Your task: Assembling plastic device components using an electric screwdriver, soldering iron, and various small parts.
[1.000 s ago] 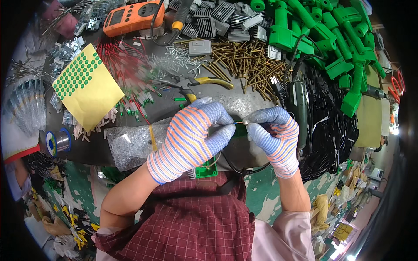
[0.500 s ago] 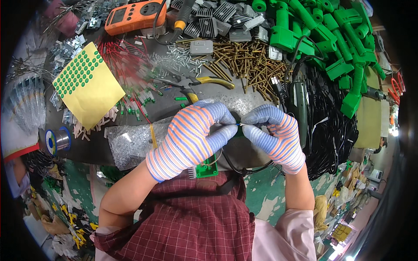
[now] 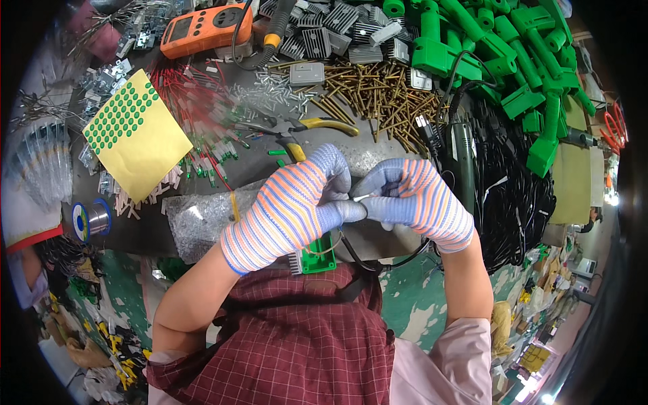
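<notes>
My left hand (image 3: 287, 209) and my right hand (image 3: 422, 206), both in striped knit gloves with grey-blue fingertips, meet over the near part of the bench. A small white piece (image 3: 362, 198) is pinched in my right fingertips. My left thumb and fingers are closed right against it; whatever they grip is hidden. Under my left wrist lies an open green plastic housing (image 3: 318, 262) with grey metal fins on its left side and a thin light wire across it. A black cable (image 3: 358, 258) runs beside the housing.
Cutting pliers (image 3: 327, 124) with yellow handles lie beyond my hands, near brass screws (image 3: 378, 94) and red wires. Left are a clear bag (image 3: 199, 226), a yellow sticker sheet (image 3: 152, 162) and a solder spool (image 3: 92, 220). Right are black cables (image 3: 506, 202) and green housings (image 3: 526, 74).
My fingertips have shifted slightly left and closer together. The white piece now shows between them, where a tiny blue end showed before. My right hand has rolled over a little.
</notes>
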### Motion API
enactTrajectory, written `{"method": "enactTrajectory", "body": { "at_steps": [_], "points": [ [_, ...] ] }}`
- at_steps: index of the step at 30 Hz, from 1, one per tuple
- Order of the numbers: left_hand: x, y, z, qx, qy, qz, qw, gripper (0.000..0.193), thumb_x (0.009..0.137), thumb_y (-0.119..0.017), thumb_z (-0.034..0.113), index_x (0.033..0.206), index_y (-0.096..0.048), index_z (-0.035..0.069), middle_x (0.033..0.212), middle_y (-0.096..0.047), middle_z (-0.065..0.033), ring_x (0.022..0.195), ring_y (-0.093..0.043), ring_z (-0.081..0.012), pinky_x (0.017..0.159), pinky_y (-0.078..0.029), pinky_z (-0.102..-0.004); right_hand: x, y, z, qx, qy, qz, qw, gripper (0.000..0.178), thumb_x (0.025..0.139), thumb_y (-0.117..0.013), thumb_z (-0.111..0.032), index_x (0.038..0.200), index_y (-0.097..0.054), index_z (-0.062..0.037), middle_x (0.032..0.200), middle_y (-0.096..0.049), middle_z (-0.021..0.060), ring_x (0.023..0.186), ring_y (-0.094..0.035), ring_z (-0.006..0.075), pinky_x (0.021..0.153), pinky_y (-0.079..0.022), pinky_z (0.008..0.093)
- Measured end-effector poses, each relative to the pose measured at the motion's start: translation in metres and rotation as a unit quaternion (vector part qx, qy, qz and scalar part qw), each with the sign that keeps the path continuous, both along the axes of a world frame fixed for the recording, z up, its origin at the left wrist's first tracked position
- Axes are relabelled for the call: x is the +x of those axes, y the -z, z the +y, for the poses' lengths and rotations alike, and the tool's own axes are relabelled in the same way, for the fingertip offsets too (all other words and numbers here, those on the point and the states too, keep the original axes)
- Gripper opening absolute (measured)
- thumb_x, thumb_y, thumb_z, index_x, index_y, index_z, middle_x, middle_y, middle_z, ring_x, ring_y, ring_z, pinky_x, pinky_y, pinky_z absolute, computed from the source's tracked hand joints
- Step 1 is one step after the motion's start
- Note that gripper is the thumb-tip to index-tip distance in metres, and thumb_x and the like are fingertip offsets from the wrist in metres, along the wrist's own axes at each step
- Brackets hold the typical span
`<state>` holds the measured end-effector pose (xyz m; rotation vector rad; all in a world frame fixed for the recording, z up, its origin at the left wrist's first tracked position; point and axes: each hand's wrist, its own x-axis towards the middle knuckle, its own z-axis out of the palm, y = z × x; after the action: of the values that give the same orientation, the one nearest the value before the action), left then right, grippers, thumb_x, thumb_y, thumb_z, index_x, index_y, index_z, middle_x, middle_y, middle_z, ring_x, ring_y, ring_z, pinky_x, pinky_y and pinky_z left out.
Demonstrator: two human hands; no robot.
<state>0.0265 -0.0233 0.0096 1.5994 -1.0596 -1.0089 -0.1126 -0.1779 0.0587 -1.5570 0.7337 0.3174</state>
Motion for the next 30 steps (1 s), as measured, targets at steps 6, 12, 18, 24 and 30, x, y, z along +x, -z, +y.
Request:
{"method": "enactTrajectory", "body": {
  "at_steps": [6, 12, 18, 24, 30],
  "points": [
    [0.001, 0.005, 0.002, -0.019, 0.005, 0.035, 0.999, 0.039, 0.076, -0.083, 0.015, 0.097, -0.051, 0.006, 0.082, -0.055, -0.0001, 0.078, -0.054, -0.0097, 0.074, -0.048, -0.0293, -0.019, 0.007, 0.006, -0.096, -0.066, -0.142, 0.983, 0.023, 0.089, -0.069, -0.013, 0.108, -0.068, -0.0003, 0.091, -0.069, 0.0055, 0.076, -0.061, 0.0111, 0.069, -0.051, 0.0274],
    [0.002, -0.006, -0.002, 0.024, 0.025, 0.083, 0.996, 0.033, 0.079, -0.080, 0.015, 0.104, -0.061, 0.004, 0.083, -0.062, -0.0010, 0.080, -0.061, -0.0098, 0.077, -0.049, -0.0268, -0.033, 0.019, 0.014, -0.310, -0.028, -0.232, 0.922, 0.019, 0.085, -0.074, -0.014, 0.101, -0.070, -0.0072, 0.089, -0.069, 0.0107, 0.082, -0.068, 0.0252, 0.071, -0.053, 0.0331],
    [-0.001, -0.002, -0.004, -0.029, 0.031, -0.053, 0.998, 0.017, 0.084, -0.074, 0.015, 0.093, -0.068, 0.002, 0.081, -0.067, -0.0074, 0.078, -0.067, -0.0199, 0.093, -0.049, -0.0343, -0.035, 0.036, 0.017, -0.489, -0.017, -0.274, 0.828, 0.011, 0.082, -0.073, -0.011, 0.090, -0.067, -0.0064, 0.082, -0.065, 0.0116, 0.075, -0.064, 0.0305, 0.066, -0.051, 0.0377],
    [-0.005, 0.002, -0.005, -0.051, -0.008, -0.049, 0.997, 0.015, 0.084, -0.072, 0.015, 0.091, -0.068, 0.003, 0.080, -0.070, -0.0101, 0.078, -0.067, -0.0256, 0.106, -0.043, -0.0405, -0.081, 0.044, 0.055, -0.464, 0.024, -0.218, 0.858, 0.018, 0.083, -0.073, -0.019, 0.094, -0.068, -0.0061, 0.081, -0.065, 0.0092, 0.075, -0.063, 0.0284, 0.072, -0.049, 0.0401],
    [-0.004, -0.008, -0.005, -0.010, 0.006, 0.036, 0.999, 0.013, 0.087, -0.069, 0.012, 0.095, -0.063, 0.003, 0.089, -0.064, -0.0054, 0.088, -0.063, -0.0148, 0.094, -0.047, -0.0337, -0.095, 0.074, 0.086, -0.556, -0.037, -0.178, 0.811, 0.034, 0.083, -0.070, -0.029, 0.109, -0.068, -0.0075, 0.078, -0.062, 0.0061, 0.074, -0.059, 0.0273, 0.072, -0.043, 0.0418]
  ]
}}
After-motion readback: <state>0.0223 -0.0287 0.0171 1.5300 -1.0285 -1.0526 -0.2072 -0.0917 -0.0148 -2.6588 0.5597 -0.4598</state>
